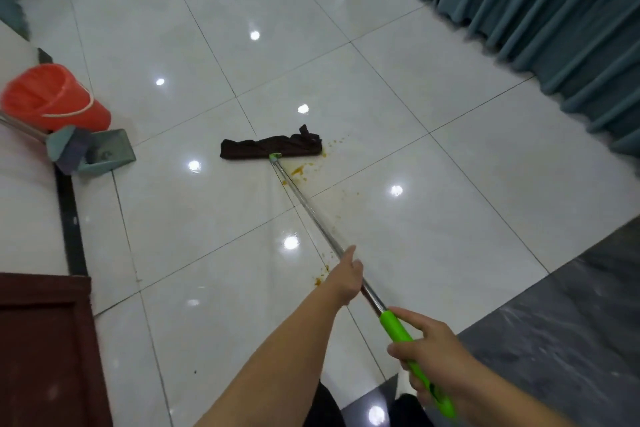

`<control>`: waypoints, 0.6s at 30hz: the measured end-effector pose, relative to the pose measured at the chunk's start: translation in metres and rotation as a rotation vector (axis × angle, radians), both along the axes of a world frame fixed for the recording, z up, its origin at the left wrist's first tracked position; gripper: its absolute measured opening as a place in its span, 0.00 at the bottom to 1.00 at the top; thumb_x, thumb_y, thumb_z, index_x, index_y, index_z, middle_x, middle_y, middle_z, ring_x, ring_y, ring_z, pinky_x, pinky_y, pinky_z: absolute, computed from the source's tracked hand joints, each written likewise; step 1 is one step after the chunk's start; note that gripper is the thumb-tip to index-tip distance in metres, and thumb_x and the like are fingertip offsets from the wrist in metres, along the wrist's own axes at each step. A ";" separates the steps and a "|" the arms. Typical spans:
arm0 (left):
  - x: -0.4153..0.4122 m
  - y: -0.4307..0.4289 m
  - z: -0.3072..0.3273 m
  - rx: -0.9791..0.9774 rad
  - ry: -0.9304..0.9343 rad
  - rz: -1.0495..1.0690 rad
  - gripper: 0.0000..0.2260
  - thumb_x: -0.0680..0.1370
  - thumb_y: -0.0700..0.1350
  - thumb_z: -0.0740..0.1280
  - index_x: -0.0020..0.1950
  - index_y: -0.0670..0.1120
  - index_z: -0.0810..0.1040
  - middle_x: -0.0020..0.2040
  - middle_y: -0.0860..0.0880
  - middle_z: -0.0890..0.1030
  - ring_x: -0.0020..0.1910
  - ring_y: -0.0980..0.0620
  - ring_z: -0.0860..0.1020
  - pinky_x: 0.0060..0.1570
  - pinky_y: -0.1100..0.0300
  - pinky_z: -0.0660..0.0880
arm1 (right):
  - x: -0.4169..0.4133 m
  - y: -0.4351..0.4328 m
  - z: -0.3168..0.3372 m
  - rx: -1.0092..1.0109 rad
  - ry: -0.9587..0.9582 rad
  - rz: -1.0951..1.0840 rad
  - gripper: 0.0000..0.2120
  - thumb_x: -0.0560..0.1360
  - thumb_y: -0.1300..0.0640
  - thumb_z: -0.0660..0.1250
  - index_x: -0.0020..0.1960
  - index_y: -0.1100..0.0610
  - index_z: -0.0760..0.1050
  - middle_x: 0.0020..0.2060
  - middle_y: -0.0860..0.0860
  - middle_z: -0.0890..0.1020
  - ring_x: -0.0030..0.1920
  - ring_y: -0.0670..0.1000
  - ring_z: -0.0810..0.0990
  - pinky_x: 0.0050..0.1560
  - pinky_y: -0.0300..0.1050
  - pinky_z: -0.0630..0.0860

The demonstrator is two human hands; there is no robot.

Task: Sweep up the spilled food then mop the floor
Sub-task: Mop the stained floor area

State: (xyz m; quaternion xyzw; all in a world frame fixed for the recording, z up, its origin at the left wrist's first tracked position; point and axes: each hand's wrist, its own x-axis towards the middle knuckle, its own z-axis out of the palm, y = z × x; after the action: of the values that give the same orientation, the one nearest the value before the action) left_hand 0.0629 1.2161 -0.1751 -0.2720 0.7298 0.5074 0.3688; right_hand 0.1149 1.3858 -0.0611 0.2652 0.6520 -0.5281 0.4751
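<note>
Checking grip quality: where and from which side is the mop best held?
The mop: one hand on the green grip at the near end, the other further down the steel shaft, both from above, since the pole slants up from the floor-flat head.

Flat mop (266, 149), dark brown cloth head down on glossy white floor (415, 107), steel shaft slanting back to a green grip. Orange-yellow spilled food (298, 170) in smears and specks just right of the head, trailing along the shaft. Teal dustpan (114, 147) and broom (73, 152) together, well left.
</note>
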 end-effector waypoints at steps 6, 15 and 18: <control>0.034 0.121 0.026 0.071 -0.064 -0.180 0.21 0.85 0.53 0.47 0.78 0.56 0.57 0.74 0.41 0.65 0.58 0.44 0.69 0.58 0.44 0.75 | 0.025 0.131 0.043 0.092 0.101 0.163 0.26 0.68 0.74 0.72 0.61 0.53 0.80 0.38 0.51 0.87 0.25 0.44 0.77 0.28 0.34 0.72; 0.046 0.186 0.050 0.138 -0.086 0.313 0.28 0.82 0.51 0.57 0.79 0.60 0.46 0.60 0.43 0.75 0.56 0.44 0.78 0.55 0.47 0.78 | 0.023 0.186 0.066 -0.119 -0.105 -0.040 0.23 0.73 0.73 0.66 0.59 0.50 0.78 0.24 0.59 0.75 0.19 0.52 0.69 0.22 0.37 0.66; 0.035 0.178 0.051 0.169 -0.120 0.499 0.31 0.80 0.51 0.65 0.78 0.49 0.53 0.51 0.47 0.78 0.47 0.51 0.80 0.53 0.50 0.81 | 0.011 0.183 0.068 -0.160 -0.086 -0.011 0.22 0.73 0.74 0.67 0.60 0.53 0.77 0.24 0.59 0.77 0.19 0.52 0.70 0.21 0.36 0.66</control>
State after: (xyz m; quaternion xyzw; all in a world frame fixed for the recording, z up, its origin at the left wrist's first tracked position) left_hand 0.0980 1.3942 -0.1245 -0.4411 0.5720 0.6248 0.2964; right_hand 0.1259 1.5689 0.0072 0.2524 0.5853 -0.5690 0.5196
